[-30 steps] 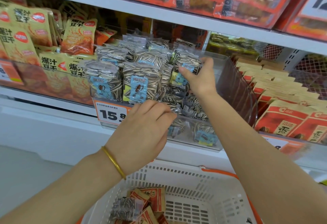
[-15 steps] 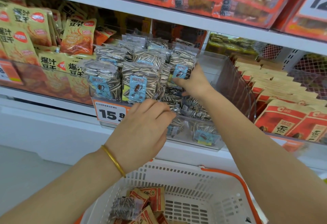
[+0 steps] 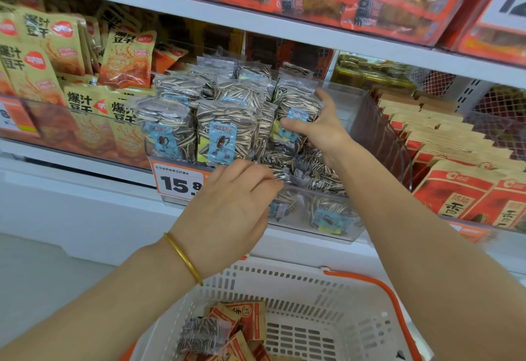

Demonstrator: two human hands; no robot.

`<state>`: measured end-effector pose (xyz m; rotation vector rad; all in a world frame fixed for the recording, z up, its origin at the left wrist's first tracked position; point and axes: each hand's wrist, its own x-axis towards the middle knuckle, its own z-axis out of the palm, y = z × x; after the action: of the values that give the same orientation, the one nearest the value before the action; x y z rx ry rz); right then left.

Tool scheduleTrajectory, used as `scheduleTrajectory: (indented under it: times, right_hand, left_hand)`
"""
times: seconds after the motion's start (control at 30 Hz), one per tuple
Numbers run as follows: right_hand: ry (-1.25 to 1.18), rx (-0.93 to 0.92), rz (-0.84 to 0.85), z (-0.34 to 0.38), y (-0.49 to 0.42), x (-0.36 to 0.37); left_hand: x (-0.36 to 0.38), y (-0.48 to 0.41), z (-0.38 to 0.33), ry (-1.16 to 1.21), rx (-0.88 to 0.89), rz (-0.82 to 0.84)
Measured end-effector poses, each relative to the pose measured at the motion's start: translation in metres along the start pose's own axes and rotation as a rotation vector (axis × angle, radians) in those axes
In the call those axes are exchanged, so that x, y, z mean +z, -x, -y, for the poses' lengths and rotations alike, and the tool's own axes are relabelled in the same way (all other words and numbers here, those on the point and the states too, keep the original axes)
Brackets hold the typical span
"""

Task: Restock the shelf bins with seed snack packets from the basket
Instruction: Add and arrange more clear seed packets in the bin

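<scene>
A clear plastic shelf bin (image 3: 378, 138) holds several see-through packets of striped sunflower seeds with blue labels. My right hand (image 3: 318, 130) grips one upright seed packet (image 3: 296, 107) in the right-hand row of the bin, thumb on its front and fingers behind. My left hand (image 3: 227, 212) rests at the bin's front edge, fingers curled onto loose seed packets (image 3: 284, 172) lying flat there. Below stands a white basket (image 3: 313, 298) with orange handles, with one seed packet (image 3: 199, 335) and several red-and-tan packets (image 3: 247, 323) inside.
An orange price tag (image 3: 178, 182) reading 15.8 hangs on the bin front. Yellow-orange snack bags (image 3: 122, 61) fill the bin on the left, red and tan packets (image 3: 455, 189) the one on the right. A white shelf board (image 3: 256, 21) runs above with red packs on it.
My right hand has drawn the upright packet slightly down and into line with the row. My left hand has stayed at the bin's front edge.
</scene>
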<state>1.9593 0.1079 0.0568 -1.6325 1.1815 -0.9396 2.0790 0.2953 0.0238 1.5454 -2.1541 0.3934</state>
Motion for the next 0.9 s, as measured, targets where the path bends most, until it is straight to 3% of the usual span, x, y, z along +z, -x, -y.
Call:
scheduleTrajectory:
  times: [0.3, 0.5, 0.63, 0.9]
  right_hand:
    - [0.079, 0.077, 0.142, 0.019, -0.02, -0.021]
    - [0.312, -0.122, -0.067, 0.009, -0.004, -0.001]
    - [0.372, -0.11, 0.01, 0.002, -0.002, 0.007]
    - [0.337, -0.054, -0.02, -0.002, 0.0, 0.002]
  left_hand:
    - [0.0, 0.0, 0.001, -0.006, 0.001, 0.003]
    - [0.0, -0.001, 0.0, 0.002, -0.001, 0.007]
    - [0.0, -0.001, 0.0, 0.004, -0.003, 0.003]
    - [0.0, 0.0, 0.0, -0.005, -0.012, 0.007]
